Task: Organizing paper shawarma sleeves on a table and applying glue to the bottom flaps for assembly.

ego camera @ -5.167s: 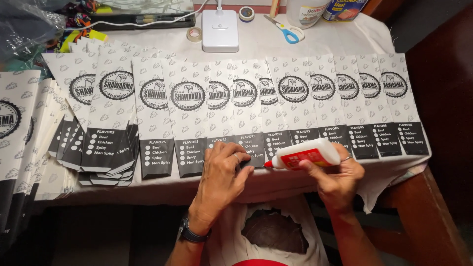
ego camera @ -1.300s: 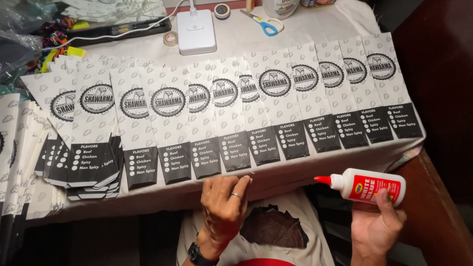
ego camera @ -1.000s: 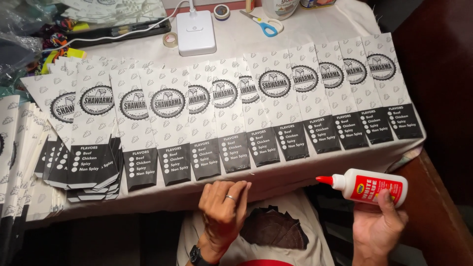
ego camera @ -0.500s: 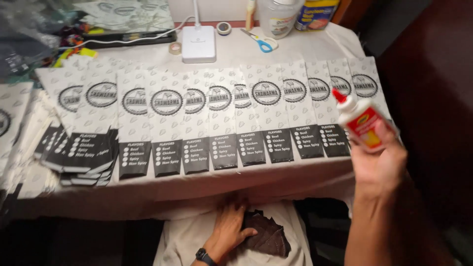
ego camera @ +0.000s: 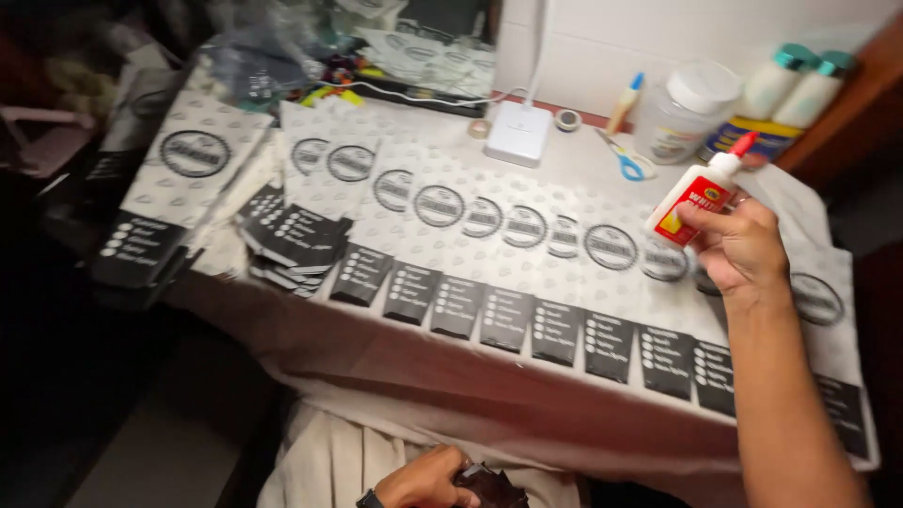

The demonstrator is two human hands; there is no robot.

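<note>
We've lifted our right hand, clamped on the glue bottle, over the bench's paper bags; left hand loosely curled in lap.

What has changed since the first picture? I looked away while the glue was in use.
The right hand lifted the glue bottle off the front edge of the paper bags and carried it up and to the right, over the far end of the row. The left hand let go of the bags and dropped to the lap. The bags, the scissors and the jars stayed put.
</note>
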